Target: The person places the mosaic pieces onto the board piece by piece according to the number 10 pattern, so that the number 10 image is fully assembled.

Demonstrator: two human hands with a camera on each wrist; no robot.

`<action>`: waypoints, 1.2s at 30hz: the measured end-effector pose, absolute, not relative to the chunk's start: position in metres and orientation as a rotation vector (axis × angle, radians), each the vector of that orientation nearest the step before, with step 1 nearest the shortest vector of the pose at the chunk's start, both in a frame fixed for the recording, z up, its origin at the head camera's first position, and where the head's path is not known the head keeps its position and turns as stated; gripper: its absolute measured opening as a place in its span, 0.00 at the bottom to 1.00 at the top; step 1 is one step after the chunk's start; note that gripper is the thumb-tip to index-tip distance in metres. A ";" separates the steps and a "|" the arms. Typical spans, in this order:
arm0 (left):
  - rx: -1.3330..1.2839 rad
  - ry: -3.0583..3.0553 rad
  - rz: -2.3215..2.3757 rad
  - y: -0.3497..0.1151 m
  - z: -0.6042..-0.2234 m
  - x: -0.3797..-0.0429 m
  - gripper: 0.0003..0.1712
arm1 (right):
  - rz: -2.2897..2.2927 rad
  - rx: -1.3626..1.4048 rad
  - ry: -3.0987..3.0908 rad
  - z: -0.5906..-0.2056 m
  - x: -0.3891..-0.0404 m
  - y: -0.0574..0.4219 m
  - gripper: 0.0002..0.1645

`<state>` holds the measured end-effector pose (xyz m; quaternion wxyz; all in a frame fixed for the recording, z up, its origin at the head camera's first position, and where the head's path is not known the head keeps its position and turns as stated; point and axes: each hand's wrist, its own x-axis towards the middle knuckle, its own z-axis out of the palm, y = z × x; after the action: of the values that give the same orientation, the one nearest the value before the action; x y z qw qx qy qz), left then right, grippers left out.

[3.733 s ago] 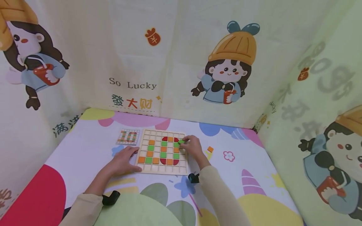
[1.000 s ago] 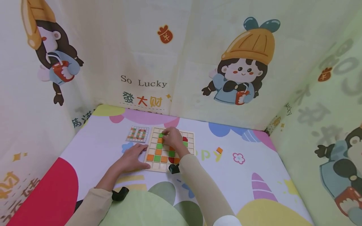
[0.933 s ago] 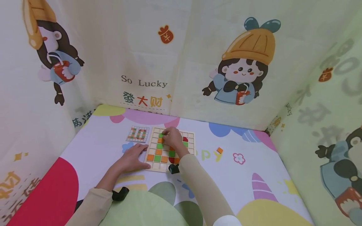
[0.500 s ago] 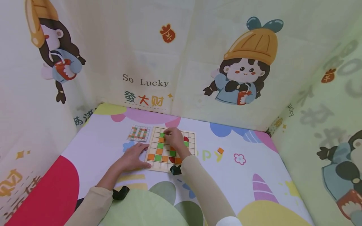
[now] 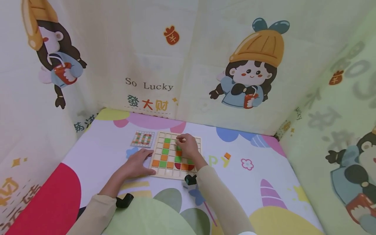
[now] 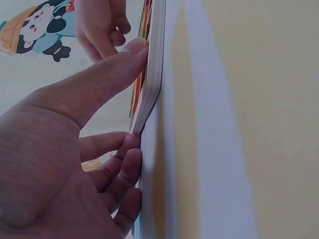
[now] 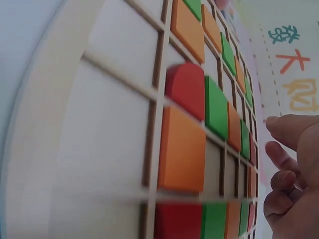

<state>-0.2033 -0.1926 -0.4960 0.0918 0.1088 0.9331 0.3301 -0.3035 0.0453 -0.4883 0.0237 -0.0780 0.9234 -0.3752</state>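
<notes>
A wooden grid board (image 5: 167,177) lies on the table with orange, green and red tiles in a "10" pattern. My left hand (image 5: 136,164) steadies its left side, thumb near the front corner and fingertips farther up the edge. The left wrist view has the thumb (image 6: 112,69) against the board's edge. Over the top of the "0" hovers my right hand (image 5: 189,147), covering part of it. Its thumb and fingers are loosely bent, with a gap and no tile between them in the right wrist view. A green tile (image 5: 167,140) tops the "1".
A small printed pattern card (image 5: 142,139) lies by the board's upper left. One loose orange tile (image 5: 227,155) is on the patterned tablecloth to the right. Printed curtains (image 5: 194,65) hang behind and at both sides.
The right hand carried a green tile from the board's right side to the top of the "1", released it there, then moved right over the "0". The left hand stays at the board's edge.
</notes>
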 end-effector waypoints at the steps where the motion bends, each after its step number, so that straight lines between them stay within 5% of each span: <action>1: 0.328 2.773 0.985 -0.192 -0.496 -0.204 0.53 | -1.163 -0.223 2.859 -0.488 -0.303 0.050 0.14; 36: 0.323 2.760 0.965 -0.192 -0.496 -0.206 0.55 | -1.019 0.006 3.107 -0.491 -0.266 0.202 0.16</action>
<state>-0.2057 -0.1917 -0.4955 0.0999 0.1092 0.9336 0.3264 -0.2660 0.2019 -0.4913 -0.0641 0.0019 0.9483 -0.3110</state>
